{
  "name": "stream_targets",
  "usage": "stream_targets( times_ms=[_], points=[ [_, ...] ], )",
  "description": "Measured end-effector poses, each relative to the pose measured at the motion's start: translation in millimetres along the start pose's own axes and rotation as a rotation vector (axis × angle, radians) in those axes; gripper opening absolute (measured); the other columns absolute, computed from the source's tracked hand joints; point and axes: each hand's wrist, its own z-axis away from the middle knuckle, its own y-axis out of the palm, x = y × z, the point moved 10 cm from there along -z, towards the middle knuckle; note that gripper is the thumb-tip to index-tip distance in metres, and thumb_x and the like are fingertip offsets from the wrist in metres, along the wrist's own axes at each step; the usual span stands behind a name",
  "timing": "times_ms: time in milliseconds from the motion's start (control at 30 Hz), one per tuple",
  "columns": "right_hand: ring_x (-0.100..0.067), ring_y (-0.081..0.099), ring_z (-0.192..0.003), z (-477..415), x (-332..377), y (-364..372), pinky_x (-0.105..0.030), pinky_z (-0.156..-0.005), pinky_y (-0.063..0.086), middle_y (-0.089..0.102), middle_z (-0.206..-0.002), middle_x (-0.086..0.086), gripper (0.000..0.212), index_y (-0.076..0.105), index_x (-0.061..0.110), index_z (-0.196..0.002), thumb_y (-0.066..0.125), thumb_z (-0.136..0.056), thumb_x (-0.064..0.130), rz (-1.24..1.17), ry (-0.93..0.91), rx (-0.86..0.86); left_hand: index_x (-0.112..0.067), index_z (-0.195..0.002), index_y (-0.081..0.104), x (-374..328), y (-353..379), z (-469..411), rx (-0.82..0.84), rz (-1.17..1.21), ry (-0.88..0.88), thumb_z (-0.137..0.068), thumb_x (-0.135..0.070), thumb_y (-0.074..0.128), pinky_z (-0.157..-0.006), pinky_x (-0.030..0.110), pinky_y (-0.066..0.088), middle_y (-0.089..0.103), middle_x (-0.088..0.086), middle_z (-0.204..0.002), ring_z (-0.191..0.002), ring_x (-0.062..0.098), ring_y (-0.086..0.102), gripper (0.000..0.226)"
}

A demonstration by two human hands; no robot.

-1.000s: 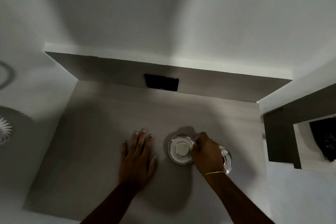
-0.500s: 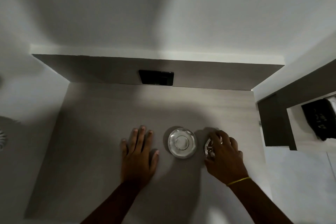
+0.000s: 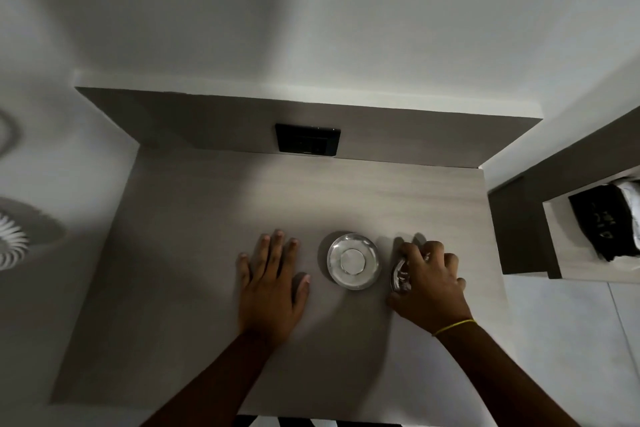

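Observation:
A round steel bowl (image 3: 353, 261) with a small white round thing in its middle stands on the grey desk (image 3: 214, 225). Just left of it my left hand (image 3: 272, 282) lies flat on the desk with its fingers spread. To the right of the bowl my right hand (image 3: 429, 282) curls over a second shiny steel bowl (image 3: 399, 274), fingers and thumb gripping its rim. That bowl is mostly hidden under the hand. A yellow band circles my right wrist.
A black socket plate (image 3: 307, 143) sits in the desk's back panel. The desk ends at a wall on the left. To the right a lower shelf (image 3: 581, 260) holds a dark folded cloth (image 3: 604, 224).
My right hand left the bowl with the white thing, moved right and took hold of the second steel bowl. My left hand stayed flat on the desk. The camera shifted slightly.

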Motion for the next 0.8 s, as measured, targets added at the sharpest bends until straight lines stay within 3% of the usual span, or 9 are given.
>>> stream_targets(
  times_ms=[233, 600, 800],
  points=[
    [-0.037, 0.044, -0.124, 10, -5, 0, -0.060, -0.090, 0.057, 0.039, -0.136, -0.005, 0.093, 0.052, 0.028, -0.136, 0.077, -0.051, 0.057, -0.043, 0.022, -0.097, -0.020, -0.167, 0.042, 1, 2, 0, 0.004, -0.012, 0.002, -0.105, -0.053, 0.043, -0.128, 0.071, 0.023, 0.029, 0.010, -0.181, -0.168, 0.034, 0.023, 0.070],
    [-0.041, 0.046, -0.134, 23, 4, -9, -0.061, -0.098, 0.054, 0.043, -0.147, -0.008, 0.083, 0.049, 0.024, -0.140, 0.077, -0.065, 0.044, -0.144, -0.009, -0.164, -0.019, -0.167, 0.042, 0, 0, -1, 0.034, -0.004, -0.005, -0.106, -0.055, 0.037, -0.129, 0.071, 0.019, 0.029, 0.011, -0.181, -0.169, 0.033, 0.020, 0.071],
    [-0.037, 0.046, -0.134, 16, 37, -9, -0.060, -0.097, 0.055, 0.044, -0.145, -0.004, 0.087, 0.046, 0.026, -0.144, 0.078, -0.068, 0.053, -0.196, -0.092, -0.174, -0.020, -0.167, 0.041, 4, 2, 7, 0.038, 0.001, -0.017, -0.106, -0.054, 0.038, -0.130, 0.070, 0.018, 0.029, 0.012, -0.181, -0.169, 0.034, 0.020, 0.070]
  ],
)
